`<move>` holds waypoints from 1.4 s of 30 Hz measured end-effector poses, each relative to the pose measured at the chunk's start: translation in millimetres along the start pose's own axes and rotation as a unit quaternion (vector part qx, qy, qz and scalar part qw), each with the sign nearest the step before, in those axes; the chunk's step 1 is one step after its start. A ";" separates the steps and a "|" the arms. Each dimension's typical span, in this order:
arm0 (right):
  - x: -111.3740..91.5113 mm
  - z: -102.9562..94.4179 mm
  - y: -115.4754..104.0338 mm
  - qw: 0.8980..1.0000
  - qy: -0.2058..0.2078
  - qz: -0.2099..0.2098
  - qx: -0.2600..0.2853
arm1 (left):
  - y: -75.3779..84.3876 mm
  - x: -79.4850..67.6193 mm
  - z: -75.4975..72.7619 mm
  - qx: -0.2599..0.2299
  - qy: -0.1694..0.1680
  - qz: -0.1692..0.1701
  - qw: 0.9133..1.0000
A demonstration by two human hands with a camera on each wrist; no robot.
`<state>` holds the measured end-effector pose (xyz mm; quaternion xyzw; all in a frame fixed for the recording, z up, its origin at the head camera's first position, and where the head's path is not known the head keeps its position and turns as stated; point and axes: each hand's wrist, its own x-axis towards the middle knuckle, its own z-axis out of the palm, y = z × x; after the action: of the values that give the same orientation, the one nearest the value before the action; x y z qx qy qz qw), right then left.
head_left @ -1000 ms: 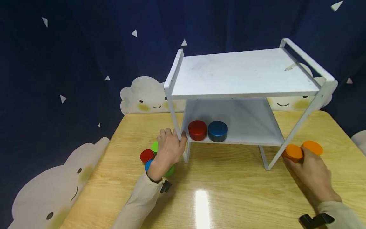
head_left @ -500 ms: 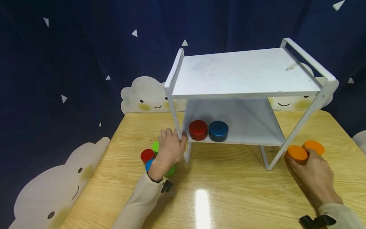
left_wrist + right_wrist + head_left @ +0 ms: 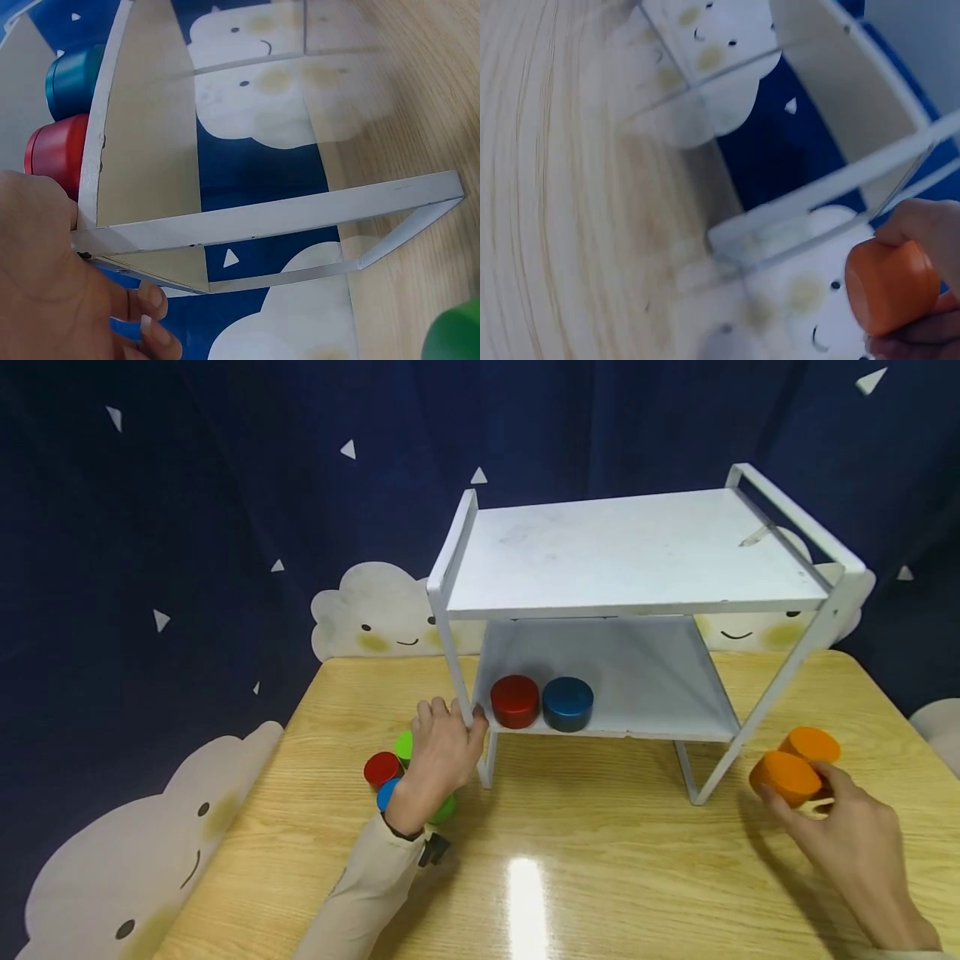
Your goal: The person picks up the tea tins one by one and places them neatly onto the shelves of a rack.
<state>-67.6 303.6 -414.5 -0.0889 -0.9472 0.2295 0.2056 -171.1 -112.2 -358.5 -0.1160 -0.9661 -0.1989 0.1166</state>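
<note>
Grasping the orange tin (image 3: 784, 779) in my R hand's (image 3: 855, 835) fingers, left of my palm, tilted & apparently off the worktop (image 3: 600, 835). Rack's (image 3: 637, 552) R front leg (image 3: 770, 693) stands betw. it & the lower shelf (image 3: 660, 685). My L hand (image 3: 442, 752), well apart, grips rack's L front leg (image 3: 454, 668). Spare orange tin (image 3: 812, 743) just behind; red tin (image 3: 514, 702) & blue tin (image 3: 567, 703) sit at shelf's L end.
</note>
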 end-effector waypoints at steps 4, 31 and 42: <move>-10.2 -7.1 -19.4 0.999 0.023 -0.037 0.011 | 0.3 -0.3 -0.6 0.001 0.003 -0.001 1.000; 7.1 -2.3 -131.2 0.951 0.108 -0.259 0.134 | 1.2 -1.6 1.1 -0.006 0.000 -0.008 1.000; 41.6 12.9 -143.6 0.942 0.108 -0.285 0.139 | 0.8 -0.8 2.2 -0.015 0.006 -0.004 1.000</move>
<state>-121.2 183.2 -342.8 0.1897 -0.8639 0.2796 0.3736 -170.5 -110.7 -360.4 -0.1128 -0.9628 -0.2144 0.1199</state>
